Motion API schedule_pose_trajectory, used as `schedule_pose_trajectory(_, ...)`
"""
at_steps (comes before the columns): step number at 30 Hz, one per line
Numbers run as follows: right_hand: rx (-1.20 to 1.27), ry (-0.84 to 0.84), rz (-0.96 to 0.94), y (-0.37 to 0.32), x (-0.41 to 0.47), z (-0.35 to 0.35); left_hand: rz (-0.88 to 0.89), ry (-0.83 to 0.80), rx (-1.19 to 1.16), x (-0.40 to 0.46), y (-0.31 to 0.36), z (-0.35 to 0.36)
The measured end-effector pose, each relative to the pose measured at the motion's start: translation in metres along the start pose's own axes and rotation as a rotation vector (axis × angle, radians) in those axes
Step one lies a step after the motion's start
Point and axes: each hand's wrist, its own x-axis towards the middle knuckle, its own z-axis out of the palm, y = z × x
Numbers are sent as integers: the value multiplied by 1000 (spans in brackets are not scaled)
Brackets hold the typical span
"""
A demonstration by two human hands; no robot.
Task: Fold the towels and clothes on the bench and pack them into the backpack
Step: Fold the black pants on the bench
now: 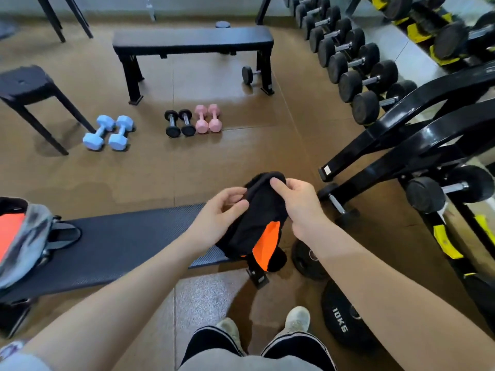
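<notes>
A black garment with an orange panel (261,223) hangs bunched above the right end of the dark bench (120,245). My left hand (217,215) pinches its left edge near the top. My right hand (297,204) grips its upper right side, thumb over the top fold. The garment's lower end droops past the bench edge. A grey backpack (24,239) stands open on the left end of the bench, with something orange-red showing inside it.
A second black bench (192,41) stands farther back, with blue (107,133), black (179,123) and pink dumbbells (207,119) on the floor before it. A dumbbell rack (356,65) and black machine frame fill the right. Weight plates (340,325) lie by my feet. A black stool (26,87) is at left.
</notes>
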Motion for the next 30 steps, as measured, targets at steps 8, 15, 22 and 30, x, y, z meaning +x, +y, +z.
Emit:
schedule_pose_trajectory(8,3,38,160,-11,20,-29,70,104,118,-11,-7,6)
schedule_pose_trajectory(15,-572,-129,-395,8,-3,-53,-45,108,93,9,41,21)
schedule_pose_trajectory(22,-624,-262,-579,15,-20,-40,-144,46,77,7,42,29)
schedule_pose_trajectory(30,-666,-169,-691,25,-25,-24,-193,51,-87,-2,35,19)
